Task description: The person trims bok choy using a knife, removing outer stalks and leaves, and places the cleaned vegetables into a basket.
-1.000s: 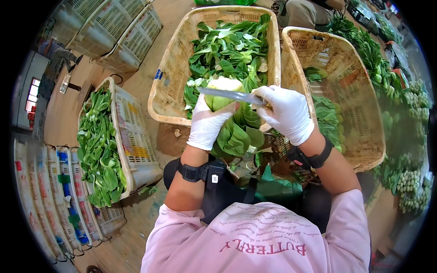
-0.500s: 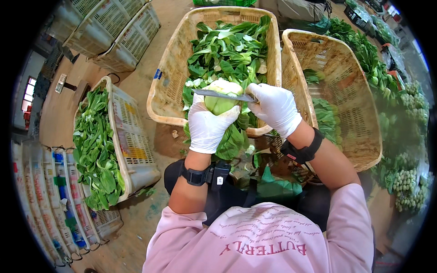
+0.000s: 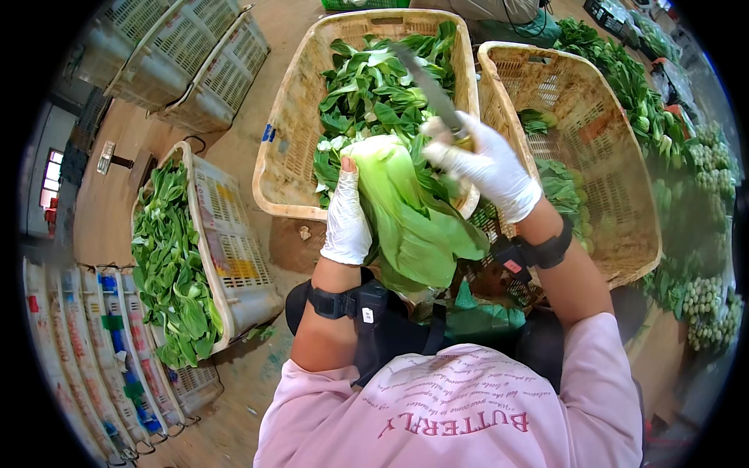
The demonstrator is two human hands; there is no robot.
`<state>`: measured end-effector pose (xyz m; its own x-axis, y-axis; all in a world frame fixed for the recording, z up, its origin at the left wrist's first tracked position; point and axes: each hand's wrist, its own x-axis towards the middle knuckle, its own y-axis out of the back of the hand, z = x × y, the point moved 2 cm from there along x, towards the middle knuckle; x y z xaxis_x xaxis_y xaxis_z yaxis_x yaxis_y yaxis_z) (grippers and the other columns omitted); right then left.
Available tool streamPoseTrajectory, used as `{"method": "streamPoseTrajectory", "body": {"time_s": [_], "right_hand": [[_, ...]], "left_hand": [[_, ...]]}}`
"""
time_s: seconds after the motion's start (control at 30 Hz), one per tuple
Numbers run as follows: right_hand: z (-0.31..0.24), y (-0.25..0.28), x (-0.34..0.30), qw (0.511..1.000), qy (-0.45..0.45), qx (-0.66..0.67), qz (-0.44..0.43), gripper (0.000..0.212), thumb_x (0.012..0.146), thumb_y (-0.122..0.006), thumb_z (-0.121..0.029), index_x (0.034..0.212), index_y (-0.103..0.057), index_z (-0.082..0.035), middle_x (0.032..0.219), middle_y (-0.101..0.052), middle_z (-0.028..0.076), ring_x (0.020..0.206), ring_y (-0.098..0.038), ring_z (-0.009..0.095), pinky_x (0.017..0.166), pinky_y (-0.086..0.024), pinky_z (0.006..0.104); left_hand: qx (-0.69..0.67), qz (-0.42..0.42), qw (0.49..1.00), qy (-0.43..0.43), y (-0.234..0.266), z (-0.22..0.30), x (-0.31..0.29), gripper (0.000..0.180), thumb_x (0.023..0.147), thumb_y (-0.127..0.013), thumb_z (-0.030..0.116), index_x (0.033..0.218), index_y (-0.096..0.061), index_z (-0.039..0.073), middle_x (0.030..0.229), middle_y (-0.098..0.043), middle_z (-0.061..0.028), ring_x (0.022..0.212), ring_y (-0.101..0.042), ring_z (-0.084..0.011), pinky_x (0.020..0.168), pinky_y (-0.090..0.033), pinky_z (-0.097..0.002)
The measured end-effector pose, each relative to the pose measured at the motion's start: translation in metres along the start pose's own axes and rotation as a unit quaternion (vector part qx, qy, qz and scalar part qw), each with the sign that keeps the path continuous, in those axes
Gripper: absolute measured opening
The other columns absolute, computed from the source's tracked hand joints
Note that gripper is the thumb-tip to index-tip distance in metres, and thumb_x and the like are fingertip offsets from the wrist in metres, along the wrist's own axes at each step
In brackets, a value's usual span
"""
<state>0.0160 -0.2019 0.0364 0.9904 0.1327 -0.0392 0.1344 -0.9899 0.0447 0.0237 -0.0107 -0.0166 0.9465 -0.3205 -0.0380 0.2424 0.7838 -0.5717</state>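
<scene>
My left hand (image 3: 347, 222), in a white glove, grips a head of bok choy (image 3: 398, 199) near its pale base, thumb along the stem. Its wide green leaves hang toward my lap. To the right, my gloved right hand (image 3: 488, 168) is closed round the handle of a knife (image 3: 431, 87). The blade points up and away to the left, apart from the bok choy. Behind both hands stands a cream plastic crate (image 3: 292, 148), with loose green leaves and pale cut pieces (image 3: 382, 86) piled in it.
On the right is a second cream crate (image 3: 616, 179) with a few bok choy heads (image 3: 560, 187). A white crate full of leafy greens (image 3: 179, 265) stands at the left, near stacked crates (image 3: 195, 62). More greens (image 3: 616, 78) lie along the far right.
The knife has left the bok choy's base and swung up, its blade now pointing away. The bok choy has turned so its leafy side shows, leaves spreading right.
</scene>
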Motion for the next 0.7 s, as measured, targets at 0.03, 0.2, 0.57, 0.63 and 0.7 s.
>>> {"method": "streamPoseTrajectory", "body": {"time_s": [0.03, 0.2, 0.57, 0.63, 0.7], "right_hand": [[0.011, -0.007, 0.006, 0.995, 0.086, -0.057, -0.019, 0.057, 0.075, -0.077, -0.035, 0.117, -0.055, -0.004, 0.093, -0.061, 0.005, 0.077, -0.058, 0.011, 0.069, -0.047, 0.0247], [0.027, -0.023, 0.016, 0.989, 0.068, 0.028, -0.127, 0.072, 0.073, -0.079, -0.029, 0.13, -0.045, -0.003, 0.114, -0.057, 0.007, 0.105, -0.052, 0.014, 0.091, -0.043, 0.0287], [0.085, 0.027, -0.024, 0.911, -0.036, 0.376, -0.164, 0.098, 0.067, -0.073, -0.057, 0.14, -0.032, -0.004, 0.137, -0.043, 0.017, 0.121, -0.048, 0.025, 0.102, -0.041, 0.0375], [0.073, 0.032, -0.023, 0.924, 0.001, 0.354, -0.147, 0.1, 0.067, -0.074, -0.056, 0.141, -0.031, -0.004, 0.138, -0.042, 0.017, 0.122, -0.046, 0.025, 0.102, -0.041, 0.0378], [0.079, 0.054, -0.018, 0.944, 0.063, 0.298, -0.131, 0.092, 0.07, -0.078, -0.042, 0.141, -0.032, -0.004, 0.139, -0.043, 0.014, 0.123, -0.046, 0.023, 0.101, -0.041, 0.0369]], "left_hand": [[0.0, -0.008, 1.0, -0.016, -0.005, -0.001, 0.001, 0.056, 0.097, -0.039, 0.048, 0.129, -0.046, 0.004, 0.122, -0.055, -0.0117, 0.108, -0.056, -0.0205, 0.093, -0.045, -0.035], [0.28, 0.04, 0.955, -0.093, 0.01, 0.004, 0.004, 0.055, 0.099, -0.033, 0.045, 0.119, -0.054, -0.002, 0.111, -0.062, -0.0109, 0.099, -0.058, -0.0161, 0.09, -0.044, -0.0283], [0.636, 0.22, 0.686, -0.277, 0.052, 0.012, 0.033, 0.086, 0.079, -0.065, 0.054, 0.138, -0.033, 0.0, 0.118, -0.057, -0.0209, 0.106, -0.057, -0.0318, 0.096, -0.041, -0.0383], [0.353, -0.028, 0.933, 0.059, 0.032, -0.019, 0.033, 0.077, 0.082, -0.058, 0.06, 0.127, -0.048, -0.001, 0.122, -0.056, -0.0181, 0.115, -0.051, -0.0245, 0.101, -0.035, -0.035], [0.138, -0.28, 0.944, 0.108, -0.033, -0.03, 0.01, 0.073, 0.082, -0.062, 0.055, 0.128, -0.048, 0.001, 0.124, -0.055, -0.0091, 0.113, -0.049, -0.0169, 0.104, -0.031, -0.0324]]}}
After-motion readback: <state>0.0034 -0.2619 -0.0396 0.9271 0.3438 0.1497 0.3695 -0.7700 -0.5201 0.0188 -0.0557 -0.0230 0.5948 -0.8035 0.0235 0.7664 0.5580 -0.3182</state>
